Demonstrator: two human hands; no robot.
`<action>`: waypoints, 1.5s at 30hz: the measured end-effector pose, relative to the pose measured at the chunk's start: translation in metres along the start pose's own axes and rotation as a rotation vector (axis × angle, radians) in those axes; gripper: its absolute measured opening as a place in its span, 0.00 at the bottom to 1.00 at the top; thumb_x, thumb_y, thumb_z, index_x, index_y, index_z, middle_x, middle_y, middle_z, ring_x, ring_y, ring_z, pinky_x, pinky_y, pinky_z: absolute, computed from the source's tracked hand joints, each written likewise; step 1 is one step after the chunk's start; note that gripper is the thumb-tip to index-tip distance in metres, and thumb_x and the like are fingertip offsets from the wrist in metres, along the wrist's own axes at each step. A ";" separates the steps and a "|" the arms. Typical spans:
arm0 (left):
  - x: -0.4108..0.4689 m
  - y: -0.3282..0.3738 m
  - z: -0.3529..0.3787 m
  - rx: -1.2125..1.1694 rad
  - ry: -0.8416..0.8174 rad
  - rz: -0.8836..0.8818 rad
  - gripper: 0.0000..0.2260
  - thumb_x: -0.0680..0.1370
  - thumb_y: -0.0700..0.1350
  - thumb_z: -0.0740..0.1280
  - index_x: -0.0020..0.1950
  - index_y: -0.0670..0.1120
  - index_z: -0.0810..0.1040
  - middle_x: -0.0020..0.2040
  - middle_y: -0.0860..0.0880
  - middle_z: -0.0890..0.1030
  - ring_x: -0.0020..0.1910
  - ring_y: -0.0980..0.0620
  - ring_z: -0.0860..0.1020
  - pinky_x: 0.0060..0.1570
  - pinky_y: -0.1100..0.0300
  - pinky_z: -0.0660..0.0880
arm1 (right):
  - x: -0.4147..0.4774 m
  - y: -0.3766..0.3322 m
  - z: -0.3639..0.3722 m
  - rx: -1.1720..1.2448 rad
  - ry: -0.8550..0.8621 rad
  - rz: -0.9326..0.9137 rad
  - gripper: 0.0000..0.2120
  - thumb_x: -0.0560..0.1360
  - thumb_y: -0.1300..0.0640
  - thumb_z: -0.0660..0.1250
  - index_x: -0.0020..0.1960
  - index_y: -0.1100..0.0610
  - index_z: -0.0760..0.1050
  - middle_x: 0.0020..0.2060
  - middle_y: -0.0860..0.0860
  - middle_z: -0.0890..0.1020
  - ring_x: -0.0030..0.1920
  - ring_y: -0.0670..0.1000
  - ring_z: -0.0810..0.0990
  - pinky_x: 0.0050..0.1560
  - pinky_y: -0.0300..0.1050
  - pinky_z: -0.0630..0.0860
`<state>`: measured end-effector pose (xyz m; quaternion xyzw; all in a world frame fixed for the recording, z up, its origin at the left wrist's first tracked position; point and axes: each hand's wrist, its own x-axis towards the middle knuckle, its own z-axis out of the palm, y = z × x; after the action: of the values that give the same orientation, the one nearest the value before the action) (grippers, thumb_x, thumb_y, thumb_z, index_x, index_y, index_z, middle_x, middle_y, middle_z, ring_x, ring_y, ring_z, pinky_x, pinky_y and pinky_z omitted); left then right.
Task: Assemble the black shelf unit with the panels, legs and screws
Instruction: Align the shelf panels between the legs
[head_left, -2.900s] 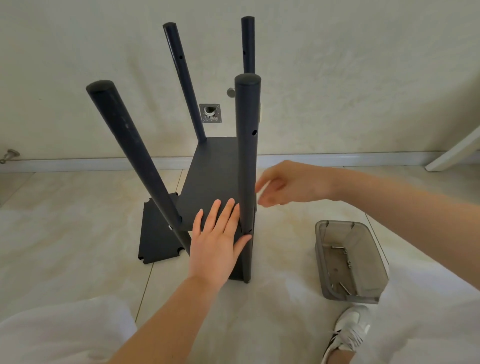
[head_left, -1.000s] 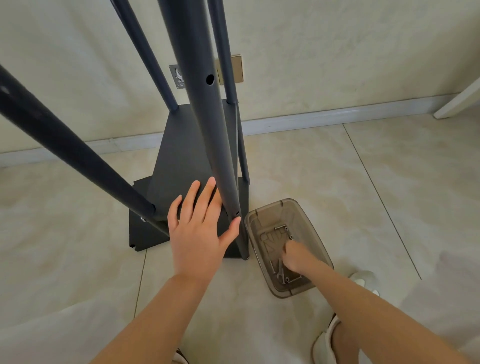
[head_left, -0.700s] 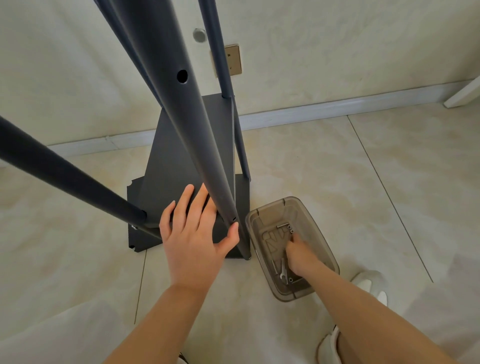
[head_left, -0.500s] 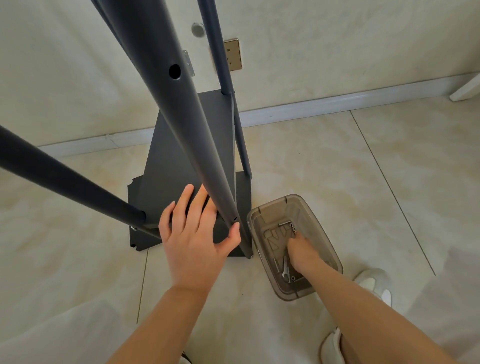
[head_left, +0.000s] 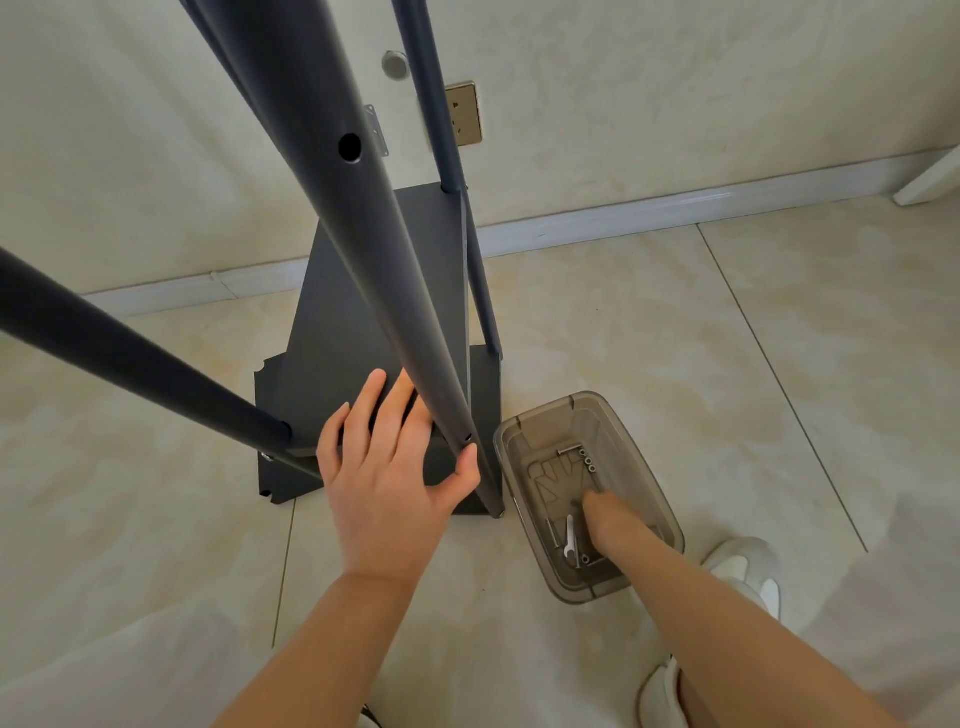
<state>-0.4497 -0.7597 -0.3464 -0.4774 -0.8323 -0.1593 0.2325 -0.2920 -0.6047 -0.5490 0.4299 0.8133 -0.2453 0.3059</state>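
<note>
At frame left, 1 black leg (head_left: 130, 374) slants up from the shelf panel (head_left: 358, 312) on the floor. At centre the left hand (head_left: 389, 493) presses flat on that panel, fingers (head_left: 370, 410) straight and thumb against a 2nd leg (head_left: 374, 234), apparently steadying the unit. At lower right, the right hand (head_left: 615, 525) reaches into a clear box (head_left: 592, 590) of screws (head_left: 587, 460); whether it grips 1 cannot be told.
</note>
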 end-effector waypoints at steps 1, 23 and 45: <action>0.000 0.000 0.000 -0.001 -0.002 0.000 0.24 0.77 0.59 0.61 0.65 0.46 0.79 0.64 0.45 0.80 0.69 0.44 0.70 0.69 0.47 0.62 | 0.000 0.000 -0.001 0.001 -0.006 -0.002 0.17 0.78 0.65 0.61 0.67 0.60 0.72 0.60 0.59 0.78 0.59 0.58 0.79 0.59 0.49 0.76; 0.003 0.001 -0.009 -0.017 -0.059 -0.016 0.24 0.77 0.60 0.63 0.67 0.47 0.79 0.69 0.49 0.77 0.72 0.46 0.71 0.71 0.46 0.61 | -0.139 -0.089 -0.061 1.220 0.618 -0.148 0.08 0.81 0.60 0.61 0.57 0.50 0.73 0.48 0.48 0.81 0.49 0.45 0.80 0.40 0.29 0.72; 0.006 0.041 -0.062 -1.020 0.103 -1.178 0.06 0.77 0.39 0.67 0.40 0.45 0.80 0.37 0.49 0.81 0.38 0.52 0.78 0.37 0.62 0.71 | -0.218 -0.106 -0.087 1.263 0.711 -0.374 0.11 0.81 0.60 0.64 0.58 0.48 0.79 0.44 0.43 0.84 0.43 0.44 0.81 0.43 0.34 0.77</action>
<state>-0.4016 -0.7656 -0.2894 0.0035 -0.7606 -0.6414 -0.1001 -0.3103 -0.7208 -0.3201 0.4318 0.6271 -0.5597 -0.3271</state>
